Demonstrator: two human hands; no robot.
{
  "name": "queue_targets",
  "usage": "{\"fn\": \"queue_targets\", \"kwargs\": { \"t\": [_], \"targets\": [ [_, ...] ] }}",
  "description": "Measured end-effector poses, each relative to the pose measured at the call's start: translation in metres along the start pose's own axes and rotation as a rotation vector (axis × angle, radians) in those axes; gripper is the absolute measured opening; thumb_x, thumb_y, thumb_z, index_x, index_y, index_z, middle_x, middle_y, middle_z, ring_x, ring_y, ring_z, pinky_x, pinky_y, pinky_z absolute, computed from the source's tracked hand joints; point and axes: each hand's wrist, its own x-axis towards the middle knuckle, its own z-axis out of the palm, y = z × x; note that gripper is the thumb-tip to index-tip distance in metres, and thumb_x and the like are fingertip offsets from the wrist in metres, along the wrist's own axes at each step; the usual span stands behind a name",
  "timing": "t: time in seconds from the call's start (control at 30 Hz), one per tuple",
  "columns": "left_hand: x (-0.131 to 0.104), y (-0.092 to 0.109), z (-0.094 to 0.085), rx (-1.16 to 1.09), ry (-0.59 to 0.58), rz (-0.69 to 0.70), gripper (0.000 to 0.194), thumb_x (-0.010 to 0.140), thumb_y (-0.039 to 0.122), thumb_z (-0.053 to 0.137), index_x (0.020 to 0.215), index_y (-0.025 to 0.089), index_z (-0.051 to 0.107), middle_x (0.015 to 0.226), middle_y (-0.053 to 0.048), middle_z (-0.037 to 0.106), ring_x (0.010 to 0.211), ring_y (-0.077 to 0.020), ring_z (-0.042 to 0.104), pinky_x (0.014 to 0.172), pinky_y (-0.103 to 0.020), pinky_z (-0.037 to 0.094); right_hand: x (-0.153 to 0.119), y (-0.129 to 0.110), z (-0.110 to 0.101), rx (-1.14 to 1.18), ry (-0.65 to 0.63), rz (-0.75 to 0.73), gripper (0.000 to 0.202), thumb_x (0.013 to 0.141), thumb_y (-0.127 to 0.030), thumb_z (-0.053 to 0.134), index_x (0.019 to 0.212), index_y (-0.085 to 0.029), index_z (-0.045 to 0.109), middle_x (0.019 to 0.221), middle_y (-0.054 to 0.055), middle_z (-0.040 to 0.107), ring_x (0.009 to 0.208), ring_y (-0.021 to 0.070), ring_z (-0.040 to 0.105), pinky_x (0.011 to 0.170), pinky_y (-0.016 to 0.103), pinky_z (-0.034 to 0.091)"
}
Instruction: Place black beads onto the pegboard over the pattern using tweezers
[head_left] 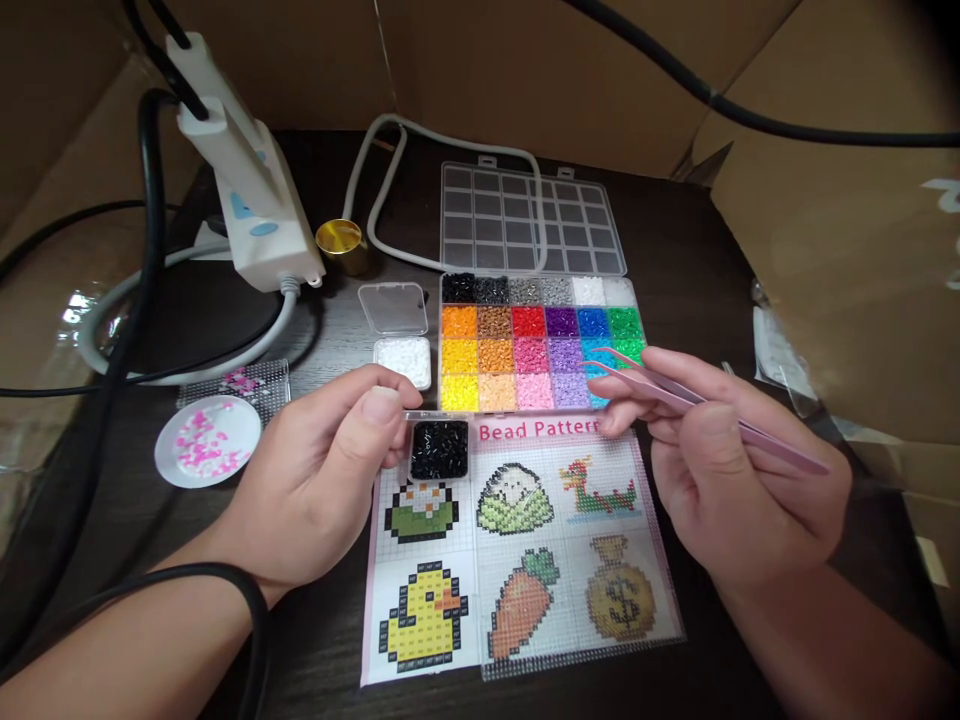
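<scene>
Pinching the near edge of a small box of black beads [439, 450], the left hand [330, 470] appears to have thumb and forefinger closed at the box's upper left corner. The right hand [739, 480] clasps pink tweezers [671, 395] between thumb and fingers, their tips parted, with nothing visible between them. The box sits over the upper part of a printed pattern sheet [424, 615]; whether it rests there or is lifted, I cannot tell.

Keeping the box level matters, as the beads look loose and its top stands open. A light, even squeeze should suit the tweezers best; pressing hard could make such small pieces spring away. Resting the wrist would likely steady the tips.

A clear pegboard [577, 615] covers the sheet's right side. Beyond lies a compartmented bead case [540, 411], lid laid back, with a small box of white beads [403, 358] to its left. A white dish [165, 450] of pink and white beads stands farther left on the dark tabletop [697, 270].
</scene>
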Motion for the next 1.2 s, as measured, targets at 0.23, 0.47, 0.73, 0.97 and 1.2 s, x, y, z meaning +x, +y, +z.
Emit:
{"fn": "queue_targets", "kwargs": {
  "t": [0.23,0.47,0.73,0.97,1.2],
  "targets": [
    [0.002,0.002,0.002,0.017,-0.003,0.024,0.04,0.094,0.057,0.037,0.094,0.025,0.06,0.072,-0.001,0.055,0.066,-0.0159,0.051,0.059,-0.03,0.043,0.0,0.003,-0.003,0.026,-0.038,-0.008,0.028,0.093,-0.018,0.053,0.118,-0.019,0.068,0.099,0.008,0.074,0.084,0.0218,0.071,0.08,0.043,0.059],
    [0.002,0.004,0.002,0.052,-0.006,0.05,0.042,0.096,0.056,0.035,0.093,0.022,0.06,0.071,-0.001,0.055,0.064,-0.0152,0.052,0.059,-0.031,0.042,0.001,0.006,-0.007,-0.017,-0.103,0.059,0.026,0.094,-0.023,0.054,0.115,-0.021,0.07,0.084,0.006,0.07,0.087,0.0227,0.069,0.09,0.05,0.055],
    [0.002,0.002,0.003,0.092,0.023,0.107,0.044,0.096,0.056,0.032,0.086,0.021,0.059,0.069,-0.001,0.052,0.062,-0.0144,0.049,0.058,-0.031,0.043,0.001,0.012,-0.007,-0.061,-0.069,0.037,0.024,0.092,-0.026,0.059,0.113,-0.023,0.071,0.09,0.007,0.072,0.083,0.02,0.071,0.078,0.038,0.059],
    [0.004,0.003,0.008,-0.038,0.091,0.112,0.037,0.091,0.057,0.046,0.11,0.025,0.045,0.066,0.003,0.052,0.055,-0.0126,0.05,0.051,-0.026,0.041,0.003,0.013,-0.002,-0.073,-0.077,-0.056,0.022,0.091,-0.02,0.06,0.109,-0.022,0.072,0.076,0.003,0.069,0.076,0.0164,0.069,0.08,0.038,0.059],
    [0.005,0.01,0.01,0.008,0.099,0.1,0.038,0.087,0.057,0.054,0.099,0.022,0.051,0.059,0.004,0.049,0.05,-0.0109,0.048,0.047,-0.023,0.036,0.005,0.012,0.005,-0.155,-0.131,-0.115,0.018,0.09,-0.02,0.061,0.101,-0.022,0.074,0.103,0.007,0.071,0.083,0.016,0.069,0.076,0.034,0.059]
  ]
}}
